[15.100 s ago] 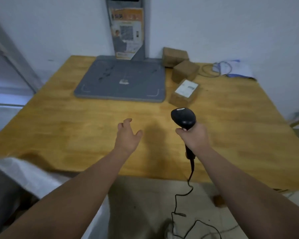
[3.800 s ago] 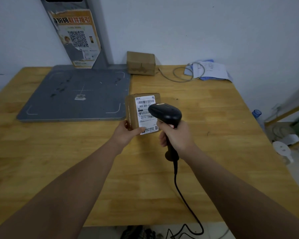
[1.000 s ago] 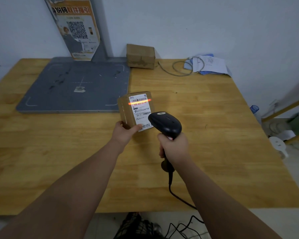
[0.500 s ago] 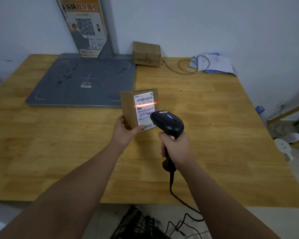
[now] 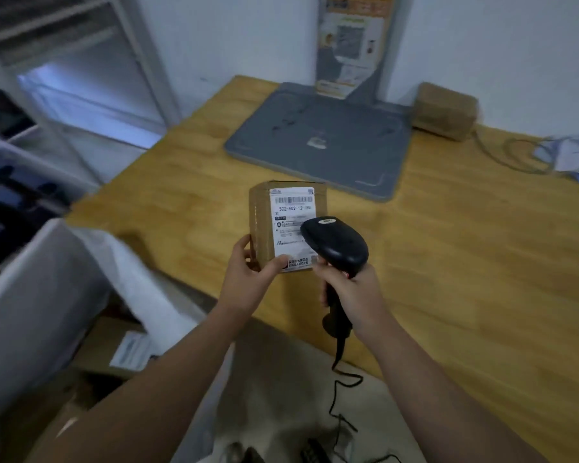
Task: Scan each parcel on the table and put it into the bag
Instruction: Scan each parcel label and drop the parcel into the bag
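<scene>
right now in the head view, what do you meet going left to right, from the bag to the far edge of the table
white bag → left hand → scanner → parcel by the wall → papers

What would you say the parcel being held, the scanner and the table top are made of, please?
The parcel in the left hand looks like matt brown cardboard, with folded edges and a white paper label. The scanner seems to be moulded black plastic, smooth with a faint sheen. The table appears to be jointed wood strips, yellowish with visible grain, though laminate is possible.
</scene>
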The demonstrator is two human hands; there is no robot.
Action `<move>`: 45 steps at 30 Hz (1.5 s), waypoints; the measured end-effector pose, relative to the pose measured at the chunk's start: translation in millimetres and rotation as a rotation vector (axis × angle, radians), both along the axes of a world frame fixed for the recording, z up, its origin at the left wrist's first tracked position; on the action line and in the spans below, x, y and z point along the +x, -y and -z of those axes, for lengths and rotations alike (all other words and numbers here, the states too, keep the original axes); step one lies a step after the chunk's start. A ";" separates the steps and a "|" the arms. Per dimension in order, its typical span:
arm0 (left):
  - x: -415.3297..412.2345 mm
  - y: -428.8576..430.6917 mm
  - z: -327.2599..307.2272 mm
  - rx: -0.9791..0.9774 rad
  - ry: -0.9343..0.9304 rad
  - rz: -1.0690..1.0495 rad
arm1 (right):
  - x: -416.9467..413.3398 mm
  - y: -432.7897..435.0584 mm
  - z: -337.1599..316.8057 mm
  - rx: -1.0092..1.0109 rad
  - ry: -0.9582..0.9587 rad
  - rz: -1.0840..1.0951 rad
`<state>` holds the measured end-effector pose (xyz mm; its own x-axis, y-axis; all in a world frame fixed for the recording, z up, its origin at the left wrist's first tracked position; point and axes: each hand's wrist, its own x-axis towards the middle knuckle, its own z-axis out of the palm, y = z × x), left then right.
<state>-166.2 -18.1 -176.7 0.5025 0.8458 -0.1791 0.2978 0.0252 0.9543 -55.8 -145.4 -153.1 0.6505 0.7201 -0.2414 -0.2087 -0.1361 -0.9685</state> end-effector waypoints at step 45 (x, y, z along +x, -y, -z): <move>-290.5 -148.5 130.5 0.121 -1.077 0.161 | -214.4 -146.1 106.5 -0.319 0.525 -0.010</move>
